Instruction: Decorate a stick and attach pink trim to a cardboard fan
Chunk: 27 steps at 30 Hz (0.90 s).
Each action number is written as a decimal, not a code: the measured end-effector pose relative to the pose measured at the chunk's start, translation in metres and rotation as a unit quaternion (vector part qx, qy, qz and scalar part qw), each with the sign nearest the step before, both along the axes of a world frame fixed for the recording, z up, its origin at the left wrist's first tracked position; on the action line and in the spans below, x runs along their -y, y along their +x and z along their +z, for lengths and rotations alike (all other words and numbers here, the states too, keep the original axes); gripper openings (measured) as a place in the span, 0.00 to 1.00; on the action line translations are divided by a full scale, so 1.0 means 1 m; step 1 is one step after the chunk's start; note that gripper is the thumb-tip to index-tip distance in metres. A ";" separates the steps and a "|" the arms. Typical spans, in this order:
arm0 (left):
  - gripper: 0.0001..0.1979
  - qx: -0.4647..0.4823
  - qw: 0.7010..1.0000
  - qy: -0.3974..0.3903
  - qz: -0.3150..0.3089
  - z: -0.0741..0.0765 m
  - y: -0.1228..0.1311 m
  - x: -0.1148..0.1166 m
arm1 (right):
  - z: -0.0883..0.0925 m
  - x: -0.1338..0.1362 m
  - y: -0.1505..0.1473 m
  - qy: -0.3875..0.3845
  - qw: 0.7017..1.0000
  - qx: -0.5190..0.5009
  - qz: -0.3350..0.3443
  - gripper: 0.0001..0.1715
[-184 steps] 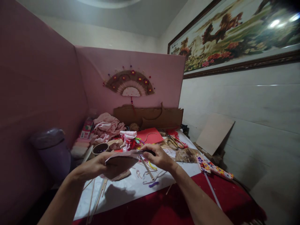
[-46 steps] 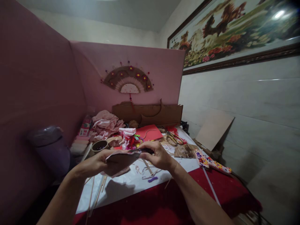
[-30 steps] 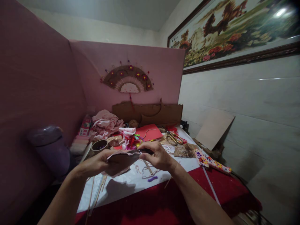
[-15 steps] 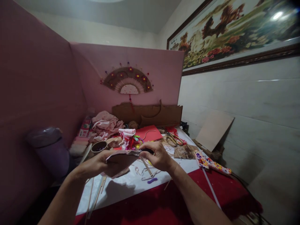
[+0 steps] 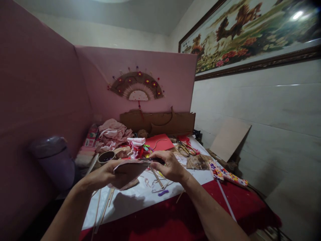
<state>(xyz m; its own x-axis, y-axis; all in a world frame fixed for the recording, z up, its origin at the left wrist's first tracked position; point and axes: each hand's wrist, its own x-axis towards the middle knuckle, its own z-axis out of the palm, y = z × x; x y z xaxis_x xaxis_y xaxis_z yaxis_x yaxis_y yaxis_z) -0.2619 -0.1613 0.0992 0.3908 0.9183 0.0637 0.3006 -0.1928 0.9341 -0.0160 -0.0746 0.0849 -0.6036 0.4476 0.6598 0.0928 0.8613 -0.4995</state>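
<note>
My left hand (image 5: pixel 109 172) is closed on the left side of a brown cardboard piece (image 5: pixel 129 172) with pale pinkish cloth or paper along its edge. The piece is held up above the white-covered table. At its right end, my right hand (image 5: pixel 169 166) is wrapped round a dark-handled tool (image 5: pixel 159 161), possibly scissors. A dark, narrow part of this tool reaches left along the top edge of the cardboard. My fingers hide most of the tool, so its exact kind is unclear.
A dark cup (image 5: pixel 106 156) stands left of the hands. Behind are gold-handled scissors (image 5: pixel 186 149), red paper (image 5: pixel 160 142) and crumpled pink cloth (image 5: pixel 115 132). A flower-patterned glue gun (image 5: pixel 227 175) lies right. A decorated fan (image 5: pixel 137 85) hangs on the pink panel.
The dark part of the tool now shows further left, above the cardboard's edge. My right hand has shifted very slightly; my left hand and the cardboard stay nearly in place.
</note>
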 end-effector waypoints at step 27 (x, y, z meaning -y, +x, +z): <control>0.27 -0.021 1.000 -0.012 -0.011 -0.005 0.003 -0.002 | -0.002 0.004 -0.004 0.004 1.000 -0.011 -0.015 0.06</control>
